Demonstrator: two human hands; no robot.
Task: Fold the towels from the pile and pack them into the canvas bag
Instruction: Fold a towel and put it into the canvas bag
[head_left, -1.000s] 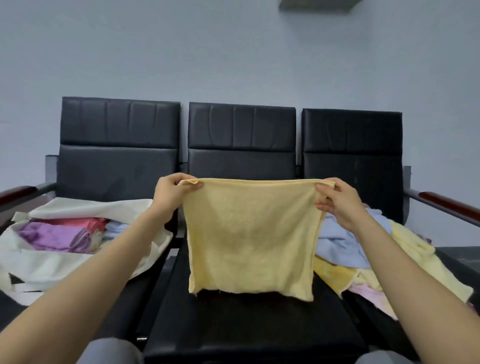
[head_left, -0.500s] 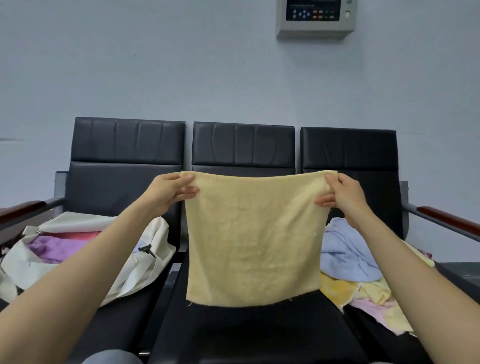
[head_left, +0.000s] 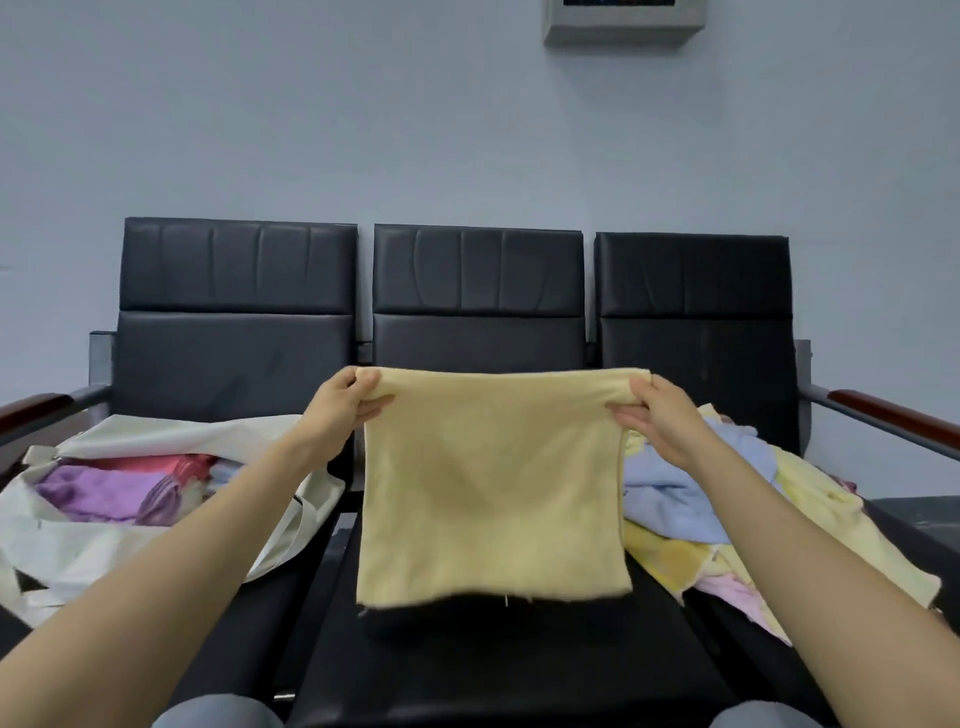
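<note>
On left seat (head_left: 234, 364), canvas bag (head_left: 104, 551) (open), purple towel (head_left: 98, 491) inside

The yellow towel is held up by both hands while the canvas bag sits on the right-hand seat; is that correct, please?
Not quite: the head view shows the canvas bag on the left-hand seat. The yellow towel is indeed held up by the left hand and right hand.
</note>
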